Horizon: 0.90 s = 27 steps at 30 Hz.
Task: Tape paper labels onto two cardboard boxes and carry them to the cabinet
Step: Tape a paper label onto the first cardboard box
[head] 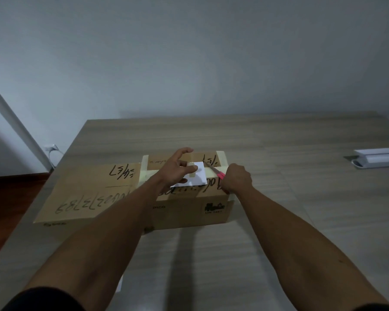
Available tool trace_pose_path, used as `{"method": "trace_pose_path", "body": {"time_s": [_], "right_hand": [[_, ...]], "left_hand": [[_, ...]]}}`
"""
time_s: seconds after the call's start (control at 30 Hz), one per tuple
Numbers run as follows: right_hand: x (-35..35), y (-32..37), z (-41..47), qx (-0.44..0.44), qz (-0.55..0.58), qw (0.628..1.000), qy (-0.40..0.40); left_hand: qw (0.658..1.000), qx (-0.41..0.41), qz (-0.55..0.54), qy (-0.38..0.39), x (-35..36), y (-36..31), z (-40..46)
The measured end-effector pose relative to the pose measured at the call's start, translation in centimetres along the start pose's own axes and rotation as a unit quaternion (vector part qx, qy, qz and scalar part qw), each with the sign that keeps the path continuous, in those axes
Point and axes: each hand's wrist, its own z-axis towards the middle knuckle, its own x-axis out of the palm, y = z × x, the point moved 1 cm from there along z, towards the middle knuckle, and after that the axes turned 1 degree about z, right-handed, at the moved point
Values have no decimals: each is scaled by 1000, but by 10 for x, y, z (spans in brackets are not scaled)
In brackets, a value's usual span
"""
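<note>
Two cardboard boxes stand side by side on the wooden table: a flat left box (85, 191) with black handwriting and a taller right box (189, 209) with tape-edged flaps. A white paper label (199, 178) lies on top of the right box, with a beige strip of tape (191, 169) across its upper part. My left hand (177, 168) presses the tape and label down with straight fingers. My right hand (236, 179) grips pink-handled scissors (213, 171), whose blades point toward the label's upper right corner.
The table (279, 221) stretches wide to the right and front. A white box-like object (378, 158) sits at the table's far right edge. A wall socket with a cable (51, 149) is low on the wall at left, beside dark red floor.
</note>
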Motion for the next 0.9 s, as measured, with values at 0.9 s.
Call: {"method": "trace_pose_path", "body": {"time_s": [0.9], "right_hand": [[-70, -9, 37, -121, 177, 935, 282]], "left_hand": [[996, -35, 60, 54, -34, -26, 15]]}}
